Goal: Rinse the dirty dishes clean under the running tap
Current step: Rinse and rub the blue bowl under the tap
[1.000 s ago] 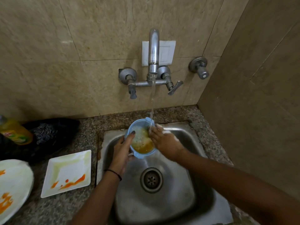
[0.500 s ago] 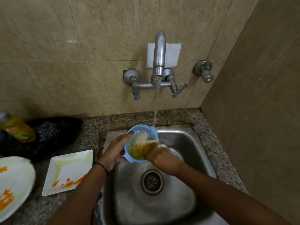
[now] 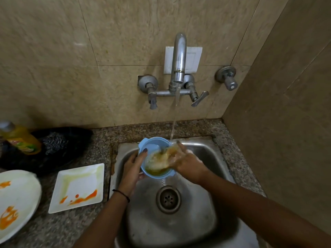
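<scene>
Both hands work over the sink (image 3: 180, 230). The left hand (image 3: 133, 164) grips the bowl (image 3: 151, 145) at its 9 o'clock side, with one finger hooked over the rim and the others going under it. The right hand (image 3: 188, 163) comes in from 3 o'clock, and its fingers (image 3: 176, 154) go down into the brown water inside. They are blurred by the splash, so it is not possible to tell whether they are bent around a sponge or rub bare.

The bowl is held above the basin, at about 11 o'clock from the drain (image 3: 168, 199), tilted a little toward the person. The stream (image 3: 174, 120) from the tap (image 3: 179, 56) falls at the bowl's 1 o'clock rim, close to the right fingertips. Dirty water runs out at the 5 o'clock edge, toward the drain.

The step in hand seems to be rubbing the bowl's inside clean. To do it well, the left hand should probably bring the bowl a bit toward 1 o'clock, so that the stream lands inside and not on the rim. It could also turn the bowl slowly, so that the fingers reach all of the wall. More tilt would let the brown water leave faster. The wet rim may slip, so a firm hold is wise.

On the counter at 9 o'clock of the sink, a square plate (image 3: 78, 187) and a round plate (image 3: 18, 199) carry orange stains and appear not yet rinsed. A yellow bottle (image 3: 21, 138) stands at 10 o'clock.
</scene>
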